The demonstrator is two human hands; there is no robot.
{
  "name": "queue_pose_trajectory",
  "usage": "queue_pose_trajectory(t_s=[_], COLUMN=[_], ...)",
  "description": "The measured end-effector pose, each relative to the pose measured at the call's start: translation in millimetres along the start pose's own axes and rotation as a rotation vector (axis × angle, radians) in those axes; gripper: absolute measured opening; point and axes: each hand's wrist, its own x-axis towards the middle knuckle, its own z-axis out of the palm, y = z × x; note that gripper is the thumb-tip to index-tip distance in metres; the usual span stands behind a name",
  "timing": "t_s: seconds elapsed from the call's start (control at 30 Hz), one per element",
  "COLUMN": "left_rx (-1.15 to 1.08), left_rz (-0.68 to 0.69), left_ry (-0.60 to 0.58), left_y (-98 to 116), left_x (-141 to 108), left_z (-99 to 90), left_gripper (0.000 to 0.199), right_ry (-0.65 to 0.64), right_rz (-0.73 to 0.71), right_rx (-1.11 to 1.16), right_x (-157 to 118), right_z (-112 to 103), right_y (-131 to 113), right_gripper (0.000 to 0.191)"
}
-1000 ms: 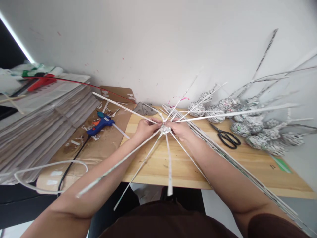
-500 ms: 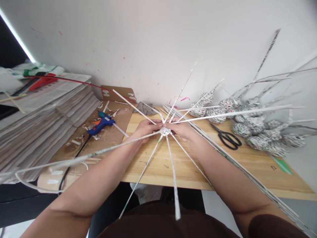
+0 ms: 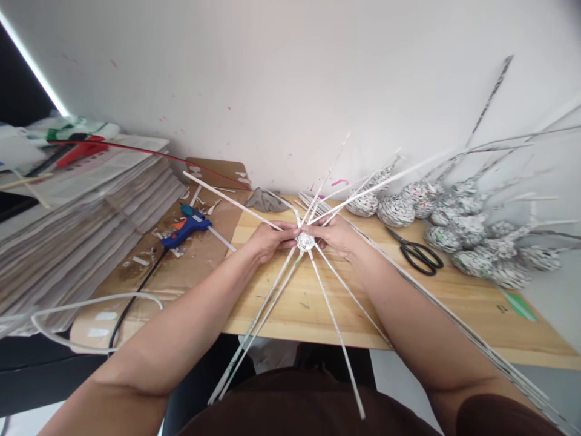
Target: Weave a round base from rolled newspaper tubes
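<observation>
Between my hands, above the wooden table, is a small round woven paper base (image 3: 305, 242) made of rolled newspaper. Long thin paper tubes (image 3: 336, 336) radiate from it on all sides, several toward my body and several toward the wall. My left hand (image 3: 272, 238) pinches the base at its left edge, thumb on top. From the other side my right hand (image 3: 334, 235) grips it, its thumb close to the left one. The fingers beneath the base are partly hidden. One white paper tube (image 3: 385, 181) rises over my right hand toward the upper right.
Several woven paper pieces (image 3: 396, 210) stand at the right by black scissors (image 3: 417, 255). A bundle of paper tubes (image 3: 454, 324) lies along my right arm. Left are a blue glue gun (image 3: 188, 227) on cardboard and a stack of newspapers (image 3: 113, 212). A grey cloth (image 3: 267, 200) sits at the wall.
The tube at the left has swung down toward my body beside another. The white tube at the right has tilted upward, and a front tube has shifted right. Both hands keep hold of the base.
</observation>
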Motion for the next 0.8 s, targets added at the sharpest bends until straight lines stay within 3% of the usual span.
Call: queue_pose_trajectory(t_s=[0.27,0.8], left_rx=[-0.014,-0.030], left_rz=[0.047,0.044], left_ry=[0.073,0.017], left_y=[-1.2,0.6], left_x=[1.7,1.2], left_z=[1.1,-1.2], left_gripper=[0.038,0.038], right_ry=[0.097,0.135], right_rz=[-0.040,-0.174], right_rx=[0.039,-0.164], right_x=[-0.4,-5.7], right_z=[5.4,7.7], right_y=[-1.7,-7.7], right_gripper=[0.036,0.028])
